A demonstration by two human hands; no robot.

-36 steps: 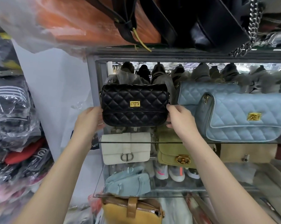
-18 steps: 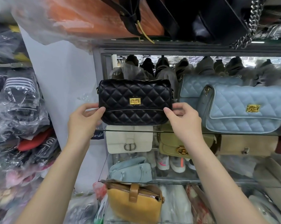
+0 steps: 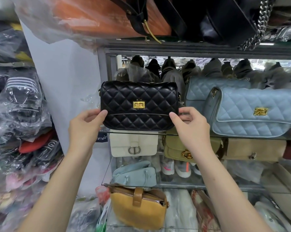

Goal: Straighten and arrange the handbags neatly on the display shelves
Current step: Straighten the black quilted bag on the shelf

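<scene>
We face a grey metal-framed display cabinet (image 3: 106, 67) with glass shelves, and heaps of clothes wrapped in clear plastic (image 3: 19, 114) fill the space to its left. On the cabinet's top lie a large orange bag under clear plastic (image 3: 91, 15) and a black leather bag with a silver chain strap (image 3: 225, 19). On the upper glass shelf (image 3: 241, 137) the biggest piece is a pale blue quilted flap handbag with a gold clasp (image 3: 252, 114), which leans in front of a second pale blue quilted bag (image 3: 208, 91) set just behind it. To their left stands the black quilted leather flap handbag with a gold turn-lock (image 3: 138, 105), upright, face forward, its base at the front edge of that shelf. We hold it at both lower ends: our left hand (image 3: 83, 129) pinches its left edge between thumb and fingers, and our right hand (image 3: 191, 124) pinches its right edge the same way, so both hands are closed on the bag. One shelf below we see a beige fabric bag (image 3: 257, 149), a white flap bag with a silver ring clasp (image 3: 133, 144) and an olive green bag with a gold clasp (image 3: 174, 149), partly hidden by our right wrist. Lower still rests a light blue soft bag (image 3: 134, 174), with white sneakers (image 3: 178, 168) behind it. At the bottom a mustard yellow suede bag with a tan strap (image 3: 138, 208) stands tilted.
</scene>
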